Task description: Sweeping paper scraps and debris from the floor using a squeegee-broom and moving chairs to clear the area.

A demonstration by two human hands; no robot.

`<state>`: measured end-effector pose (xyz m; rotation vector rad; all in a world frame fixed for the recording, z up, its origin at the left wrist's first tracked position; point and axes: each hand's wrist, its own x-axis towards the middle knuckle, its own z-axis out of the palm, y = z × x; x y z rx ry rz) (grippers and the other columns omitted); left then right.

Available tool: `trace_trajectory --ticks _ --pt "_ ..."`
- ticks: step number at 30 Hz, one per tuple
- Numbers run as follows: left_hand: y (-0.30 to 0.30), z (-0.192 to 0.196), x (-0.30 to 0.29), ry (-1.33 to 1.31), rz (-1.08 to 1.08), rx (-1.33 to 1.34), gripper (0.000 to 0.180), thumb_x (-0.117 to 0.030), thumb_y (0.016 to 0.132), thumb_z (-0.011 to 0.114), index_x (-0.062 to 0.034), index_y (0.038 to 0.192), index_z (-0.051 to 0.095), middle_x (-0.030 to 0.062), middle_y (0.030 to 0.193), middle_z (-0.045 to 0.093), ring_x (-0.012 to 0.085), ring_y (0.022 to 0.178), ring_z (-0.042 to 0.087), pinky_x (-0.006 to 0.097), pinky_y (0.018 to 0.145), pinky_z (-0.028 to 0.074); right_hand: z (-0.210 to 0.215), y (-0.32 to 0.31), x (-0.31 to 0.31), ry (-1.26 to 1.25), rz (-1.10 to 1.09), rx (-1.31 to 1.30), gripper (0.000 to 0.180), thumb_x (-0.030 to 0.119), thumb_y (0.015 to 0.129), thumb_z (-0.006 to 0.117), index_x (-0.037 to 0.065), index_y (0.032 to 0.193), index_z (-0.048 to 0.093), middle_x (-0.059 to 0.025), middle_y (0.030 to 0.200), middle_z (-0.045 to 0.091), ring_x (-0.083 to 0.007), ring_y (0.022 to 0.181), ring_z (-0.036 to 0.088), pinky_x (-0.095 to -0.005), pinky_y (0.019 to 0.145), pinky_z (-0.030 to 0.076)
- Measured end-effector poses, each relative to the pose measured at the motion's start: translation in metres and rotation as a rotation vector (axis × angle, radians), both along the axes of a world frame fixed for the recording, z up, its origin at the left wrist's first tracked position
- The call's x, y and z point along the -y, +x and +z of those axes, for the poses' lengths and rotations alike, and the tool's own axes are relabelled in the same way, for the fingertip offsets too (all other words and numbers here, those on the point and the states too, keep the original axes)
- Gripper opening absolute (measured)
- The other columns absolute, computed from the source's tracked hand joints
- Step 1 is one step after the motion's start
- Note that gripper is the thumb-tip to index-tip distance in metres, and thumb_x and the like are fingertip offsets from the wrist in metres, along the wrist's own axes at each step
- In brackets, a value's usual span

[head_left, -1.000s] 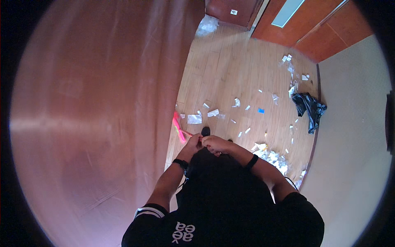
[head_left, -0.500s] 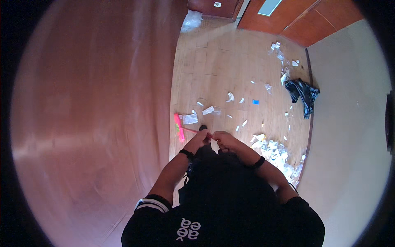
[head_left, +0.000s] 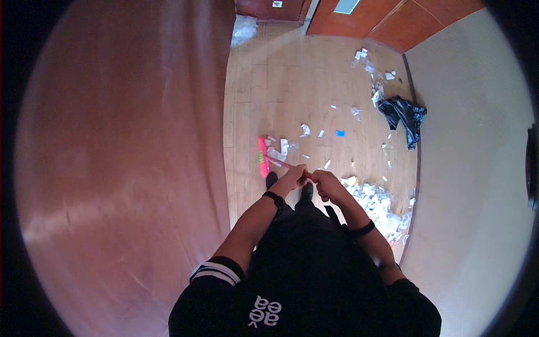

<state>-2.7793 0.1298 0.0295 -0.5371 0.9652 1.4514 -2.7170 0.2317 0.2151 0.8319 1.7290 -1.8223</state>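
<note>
Both my hands are closed round the handle of a broom [head_left: 281, 163]. My left hand [head_left: 295, 175] grips lower down, and my right hand [head_left: 330, 187] holds the handle just to the right of it, near its upper end. The pink and green broom head [head_left: 263, 157] is on the wooden floor to the left, against some white paper scraps [head_left: 276, 154]. A white piece [head_left: 284, 147] lies just right of the head. My dark shoes [head_left: 272, 180] show below the handle.
A big heap of white scraps [head_left: 375, 205] lies to the right by the wall [head_left: 471, 168]. A black plastic bag [head_left: 405, 118] rests farther along it. Loose scraps and a blue piece [head_left: 339, 133] dot the floor. A brown curtain-like surface [head_left: 123, 157] fills the left; orange doors [head_left: 387, 22] stand at the far end.
The broom head has moved right and slightly away from me, pushing against the paper scraps. Both hands have shifted to the right with the handle. The whole view has shifted slightly.
</note>
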Motion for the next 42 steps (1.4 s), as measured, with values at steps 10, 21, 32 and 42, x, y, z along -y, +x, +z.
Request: trace_trajectory --ticks 10,21,32,42 --pt "-0.021 0.006 -0.031 0.177 0.092 0.059 0.016 -0.016 0.076 0.054 -0.0082 0.063 0.048 0.0025 0.059 0.048 0.015 0.051 0.047 0.03 0.046 0.039 -0.016 -0.01 -0.002 0.218 0.06 -0.159 0.02 0.021 0.087 0.045 0.003 0.082 0.051 -0.0064 0.065 0.048 -0.0143 0.048 0.048 -0.0287 0.039 0.038" --pt "-0.027 0.037 0.011 0.321 -0.019 -0.288 0.015 -0.017 0.078 0.057 -0.0063 0.068 0.056 0.0037 0.059 0.054 0.0147 0.053 0.052 0.029 0.049 0.043 0.044 -0.023 0.029 0.028 0.153 0.006 0.021 0.027 0.09 0.044 0.01 0.079 0.049 0.0017 0.058 0.042 -0.0085 0.041 0.037 -0.025 0.034 0.027" --pt "-0.052 0.041 0.036 -0.039 0.018 0.033 0.026 -0.032 0.085 0.058 -0.0101 0.07 0.058 0.0019 0.058 0.056 0.0148 0.05 0.054 0.031 0.045 0.043 0.027 -0.045 -0.007 -0.39 -0.028 0.062 0.019 0.026 0.089 0.045 0.014 0.074 0.042 0.0045 0.055 0.031 -0.0074 0.04 0.027 -0.0252 0.036 0.023" --pt "-0.084 0.003 -0.001 0.133 0.072 0.095 0.021 -0.028 0.084 0.058 -0.0075 0.089 0.056 0.0025 0.077 0.059 0.0181 0.072 0.06 0.033 0.061 0.051 -0.07 -0.081 -0.015 -0.285 -0.159 -0.034 0.021 0.025 0.086 0.044 0.012 0.07 0.049 0.0017 0.051 0.036 -0.0101 0.038 0.034 -0.0279 0.034 0.028"
